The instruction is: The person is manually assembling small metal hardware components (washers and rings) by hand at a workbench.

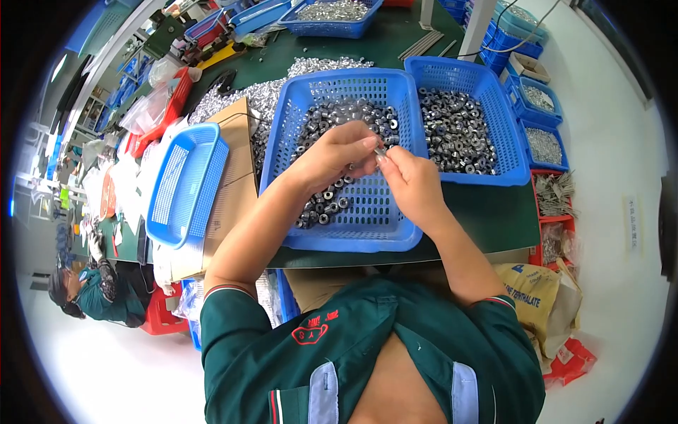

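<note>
Near the front edge of the green bench (487, 222), the left hand (337, 155) and right hand (414, 185), fingers nearly closed, pinch one small metal piece (380, 151) over one blue basket (353, 244) of uncountably many metal rings (325, 207). One second basket (518, 138) stands toward the right edge; one silvery heap (268, 97) lies farther back.

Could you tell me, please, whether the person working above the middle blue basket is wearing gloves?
No, the left hand and right hand are both visibly bare.
</note>
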Demonstrator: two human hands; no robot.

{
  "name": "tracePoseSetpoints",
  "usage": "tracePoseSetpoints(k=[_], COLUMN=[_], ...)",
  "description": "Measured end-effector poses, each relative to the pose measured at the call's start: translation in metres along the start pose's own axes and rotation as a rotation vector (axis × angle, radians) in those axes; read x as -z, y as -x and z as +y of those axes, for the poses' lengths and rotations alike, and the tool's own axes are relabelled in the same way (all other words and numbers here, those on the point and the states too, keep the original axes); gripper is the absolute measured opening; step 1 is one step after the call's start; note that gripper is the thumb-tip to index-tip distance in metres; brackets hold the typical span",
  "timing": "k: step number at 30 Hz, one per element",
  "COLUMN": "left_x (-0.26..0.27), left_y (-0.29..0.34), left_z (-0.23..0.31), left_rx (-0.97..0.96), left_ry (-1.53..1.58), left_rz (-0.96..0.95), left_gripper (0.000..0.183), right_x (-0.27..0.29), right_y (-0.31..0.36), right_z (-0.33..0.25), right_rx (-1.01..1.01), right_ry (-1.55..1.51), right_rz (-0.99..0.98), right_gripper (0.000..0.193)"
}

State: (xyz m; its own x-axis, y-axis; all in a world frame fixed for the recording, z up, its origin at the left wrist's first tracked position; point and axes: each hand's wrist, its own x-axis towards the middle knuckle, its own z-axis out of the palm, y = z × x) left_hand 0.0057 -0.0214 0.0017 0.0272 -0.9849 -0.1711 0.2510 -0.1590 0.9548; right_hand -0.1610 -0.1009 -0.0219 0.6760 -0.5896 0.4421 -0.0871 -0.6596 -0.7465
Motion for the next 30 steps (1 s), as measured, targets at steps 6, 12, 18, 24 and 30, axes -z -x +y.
tracePoseSetpoints(k=[6, 12, 18, 24, 30], left_x=[-0.004, 0.003, -0.055, -0.081, -0.107], left_y=[-0.007, -0.014, -0.075, -0.196, -0.250], left_z=[0.004, 0.036, 0.076, 0.025, -0.019], left_rx=[-0.240, -0.131, -0.005, -0.057, -0.299], left_ry=[-0.189, -0.160, -0.630, -1.157, -1.734], left_rz=[-0.035, 0.158, -0.116, -0.290, -0.154], left_gripper=[0.018, 0.016, 0.019, 0.022, 0.024], right_x=[0.014, 0.002, 0.002, 0.000, -0.013], right_y=[-0.008, 0.001, 0.002, 0.003, 0.004], right_z=[0.007, -0.001, 0.002, 0.004, 0.016], right_rx=[-0.328, 0.048, 0.186, 0.253, 0.293], right_ry=[-0.468, 0.026, 0.214, 0.295, 0.243], right_rz=[-0.190, -0.056, -0.220, -0.343, -0.142], right_gripper=[0.023, 0.031, 0.024, 0.022, 0.022])
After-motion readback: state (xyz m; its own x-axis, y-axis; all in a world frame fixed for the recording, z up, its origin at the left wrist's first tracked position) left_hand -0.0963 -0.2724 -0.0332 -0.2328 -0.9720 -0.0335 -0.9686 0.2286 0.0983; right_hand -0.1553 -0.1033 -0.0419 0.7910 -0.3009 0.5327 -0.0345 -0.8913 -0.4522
